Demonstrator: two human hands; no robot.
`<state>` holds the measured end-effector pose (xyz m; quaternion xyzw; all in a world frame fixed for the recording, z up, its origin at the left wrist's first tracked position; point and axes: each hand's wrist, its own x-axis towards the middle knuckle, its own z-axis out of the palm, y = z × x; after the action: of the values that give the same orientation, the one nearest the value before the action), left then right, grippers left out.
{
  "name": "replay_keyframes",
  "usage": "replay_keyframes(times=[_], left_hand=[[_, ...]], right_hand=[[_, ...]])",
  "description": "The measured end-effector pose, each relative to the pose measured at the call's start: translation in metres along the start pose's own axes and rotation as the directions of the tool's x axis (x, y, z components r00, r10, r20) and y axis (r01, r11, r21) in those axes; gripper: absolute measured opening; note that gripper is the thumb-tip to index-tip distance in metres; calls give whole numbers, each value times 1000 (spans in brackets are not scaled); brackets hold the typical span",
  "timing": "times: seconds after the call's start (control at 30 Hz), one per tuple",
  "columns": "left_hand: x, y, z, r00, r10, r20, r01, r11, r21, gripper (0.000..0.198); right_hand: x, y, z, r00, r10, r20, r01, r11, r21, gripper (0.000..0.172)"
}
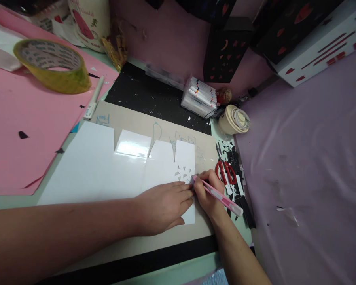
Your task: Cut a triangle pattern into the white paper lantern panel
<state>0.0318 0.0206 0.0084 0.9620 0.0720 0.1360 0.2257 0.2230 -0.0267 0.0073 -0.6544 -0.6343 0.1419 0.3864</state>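
My left hand [167,204] lies flat on a sheet of white paper [101,170], its fingers stretched toward the right edge. The paper's far edge is cut into several flaps, and small angular holes are cut through its right part. Wrapped round a pink craft knife [219,194], my right hand [209,192] rests at the paper's right edge. The knife's front end points at the paper just beyond the left fingertips; its blade is too small to make out. Beneath the paper is a greyish board [206,213] with faint blue drawing.
Red-handled scissors [225,172] lie among black and white scraps to the right. Behind stand a cup with a lid [233,120] and a clear box of pens [200,97]. Pink paper [23,130], a yellow tape roll [52,65] and a white pen [94,99] lie left.
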Motion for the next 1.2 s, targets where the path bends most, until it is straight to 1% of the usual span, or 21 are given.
replay_keyframes(times=[0.27, 0.43, 0.57, 0.63, 0.73, 0.83, 0.93, 1.2], left_hand=[[1, 1, -2, 1000, -2, 14, 2, 1000, 7, 45], [1, 1, -1, 1000, -3, 2, 3, 1000, -26, 44], [0, 0, -1, 1000, 1, 4, -1, 1000, -18, 45], [0, 0, 0, 1000, 4, 6, -4, 1000, -4, 45], [1, 0, 0, 1000, -1, 13, 0, 1000, 21, 45], [1, 0, 0, 1000, -9, 16, 8, 999, 37, 44], [1, 1, 0, 1000, -10, 13, 10, 999, 40, 43], [1, 0, -1, 1000, -7, 12, 6, 1000, 30, 43]], right_hand=[[-1, 0, -1, 1000, 11, 23, -11, 999, 33, 21], [-1, 1, -2, 999, 20, 41, -22, 999, 42, 20], [-2, 2, -2, 998, 19, 53, -22, 999, 43, 21], [-2, 2, -2, 999, 24, 45, -27, 998, 50, 21], [-2, 2, -2, 999, 43, 2, -43, 997, 57, 18], [-1, 1, -2, 998, 45, -32, -44, 999, 28, 17], [0, 0, -2, 999, 37, -32, -37, 999, 2, 16], [0, 1, -1, 999, 33, -25, -33, 999, -1, 16]])
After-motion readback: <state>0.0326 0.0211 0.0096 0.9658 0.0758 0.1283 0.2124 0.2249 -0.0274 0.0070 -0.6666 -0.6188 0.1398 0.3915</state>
